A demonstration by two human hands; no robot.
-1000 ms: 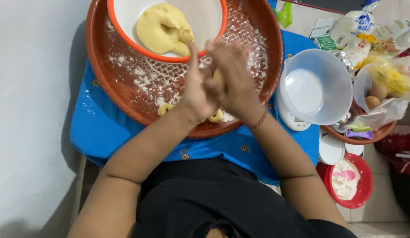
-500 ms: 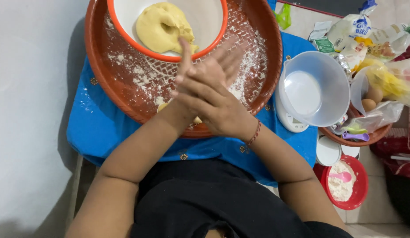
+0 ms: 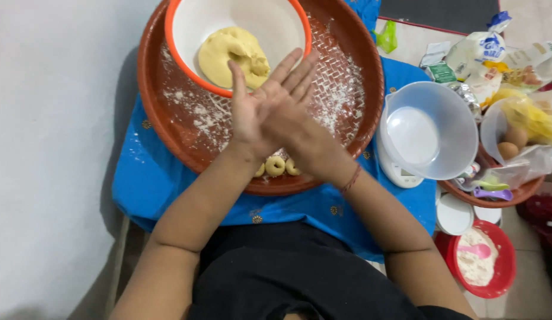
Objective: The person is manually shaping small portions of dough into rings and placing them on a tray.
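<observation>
Both grips are pressed together palm to palm, left hand point(image 3: 247, 115) beneath, right hand point(image 3: 291, 109) across it, fingers straight, above the brown tray point(image 3: 169, 136). Anything between the palms is hidden. Three small dough rings point(image 3: 276, 166) lie at the tray's near edge; the right one is partly covered. Most yellow dough point(image 3: 234, 53) sits unshaped in the white bowl point(image 3: 193, 24) at the tray's far edge.

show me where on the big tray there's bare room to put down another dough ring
The floured tray is bare right of the bowl and on its left floor, below the bowl. The near rim is crowded: dough rings lie there, under the pressed-together left hand and right hand.
</observation>
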